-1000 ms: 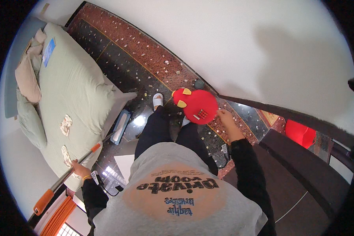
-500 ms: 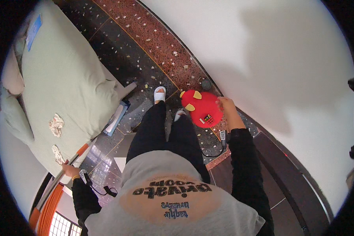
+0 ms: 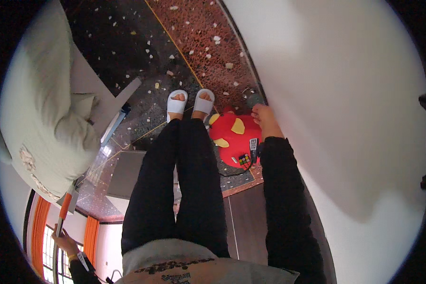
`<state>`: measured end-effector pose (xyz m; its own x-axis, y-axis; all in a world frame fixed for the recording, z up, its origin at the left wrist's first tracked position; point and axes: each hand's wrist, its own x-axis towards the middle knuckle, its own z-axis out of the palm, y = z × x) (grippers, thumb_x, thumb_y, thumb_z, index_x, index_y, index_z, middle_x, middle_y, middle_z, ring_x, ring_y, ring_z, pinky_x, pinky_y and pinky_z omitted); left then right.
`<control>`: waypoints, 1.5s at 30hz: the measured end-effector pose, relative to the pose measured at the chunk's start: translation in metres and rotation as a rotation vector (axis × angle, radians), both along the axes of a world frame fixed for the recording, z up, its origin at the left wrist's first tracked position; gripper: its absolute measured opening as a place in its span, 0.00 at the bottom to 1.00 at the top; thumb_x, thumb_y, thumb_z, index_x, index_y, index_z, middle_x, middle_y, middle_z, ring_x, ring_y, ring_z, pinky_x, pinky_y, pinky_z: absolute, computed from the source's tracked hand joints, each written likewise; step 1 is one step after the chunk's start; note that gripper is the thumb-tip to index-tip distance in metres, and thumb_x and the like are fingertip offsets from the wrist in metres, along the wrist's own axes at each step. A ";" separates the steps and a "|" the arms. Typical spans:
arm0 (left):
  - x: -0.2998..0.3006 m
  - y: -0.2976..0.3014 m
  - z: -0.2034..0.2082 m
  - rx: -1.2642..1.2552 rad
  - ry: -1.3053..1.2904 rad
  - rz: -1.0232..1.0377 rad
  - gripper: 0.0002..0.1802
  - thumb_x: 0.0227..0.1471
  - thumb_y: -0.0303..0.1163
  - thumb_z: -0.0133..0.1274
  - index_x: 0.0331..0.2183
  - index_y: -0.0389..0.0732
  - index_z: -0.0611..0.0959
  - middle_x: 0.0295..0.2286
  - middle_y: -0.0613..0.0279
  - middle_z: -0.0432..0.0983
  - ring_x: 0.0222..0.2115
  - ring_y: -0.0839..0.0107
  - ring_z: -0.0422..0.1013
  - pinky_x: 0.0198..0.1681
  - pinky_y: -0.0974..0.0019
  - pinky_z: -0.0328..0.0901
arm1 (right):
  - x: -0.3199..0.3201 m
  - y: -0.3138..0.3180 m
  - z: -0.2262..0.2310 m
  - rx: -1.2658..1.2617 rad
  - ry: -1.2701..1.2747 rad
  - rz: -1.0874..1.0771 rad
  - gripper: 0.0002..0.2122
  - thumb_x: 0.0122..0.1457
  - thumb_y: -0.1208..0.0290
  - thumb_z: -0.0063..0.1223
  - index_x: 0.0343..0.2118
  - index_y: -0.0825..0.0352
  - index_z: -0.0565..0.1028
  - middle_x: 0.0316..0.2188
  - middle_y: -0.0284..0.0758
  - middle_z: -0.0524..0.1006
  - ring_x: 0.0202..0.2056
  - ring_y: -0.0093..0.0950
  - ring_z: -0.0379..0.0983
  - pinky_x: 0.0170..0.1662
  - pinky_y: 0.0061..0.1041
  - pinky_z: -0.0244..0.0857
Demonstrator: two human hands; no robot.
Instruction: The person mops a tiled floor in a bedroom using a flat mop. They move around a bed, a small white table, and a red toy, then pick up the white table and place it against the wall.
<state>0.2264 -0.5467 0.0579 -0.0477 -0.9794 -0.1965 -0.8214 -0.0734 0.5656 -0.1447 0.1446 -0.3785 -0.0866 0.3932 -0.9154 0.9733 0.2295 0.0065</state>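
Down low, my right hand (image 3: pixel 265 120) grips the red toy (image 3: pixel 236 142); my left hand (image 3: pixel 65 242) is closed around an orange-handled stick (image 3: pixel 63 213).

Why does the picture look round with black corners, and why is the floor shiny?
Head view: the fisheye lens squeezes everything into a circle, bending the bed and wall edges; window light glares off the speckled floor; a soft shadow darkens the wall.

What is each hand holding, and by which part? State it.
The left hand grips a long stick with an orange section, low on its pale shaft. The right hand reaches down at a red round object; whether it grips it cannot be told.
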 end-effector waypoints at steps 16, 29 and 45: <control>-0.008 0.002 0.030 -0.015 0.123 0.310 0.17 0.51 0.34 0.43 0.39 0.31 0.75 0.36 0.56 0.75 0.36 0.67 0.72 0.43 0.64 0.64 | 0.023 0.017 -0.235 -0.145 0.154 -0.697 0.11 0.55 0.68 0.46 0.39 0.67 0.68 0.39 0.36 0.66 0.37 0.36 0.69 0.34 0.31 0.66; -0.019 0.010 -0.007 -0.078 0.142 0.399 0.21 0.52 0.35 0.34 0.38 0.28 0.74 0.36 0.53 0.74 0.38 0.65 0.69 0.44 0.63 0.65 | 0.046 0.027 0.039 -0.076 0.431 -0.431 0.06 0.53 0.74 0.45 0.31 0.68 0.64 0.22 0.34 0.68 0.22 0.22 0.65 0.21 0.21 0.61; 0.035 -0.052 -0.005 -0.101 -0.181 0.063 0.16 0.51 0.32 0.39 0.37 0.29 0.72 0.37 0.52 0.73 0.40 0.65 0.69 0.42 0.65 0.65 | 0.168 0.101 0.053 -0.096 0.377 0.475 0.13 0.53 0.81 0.41 0.42 0.65 0.66 0.29 0.36 0.69 0.27 0.24 0.67 0.29 0.24 0.61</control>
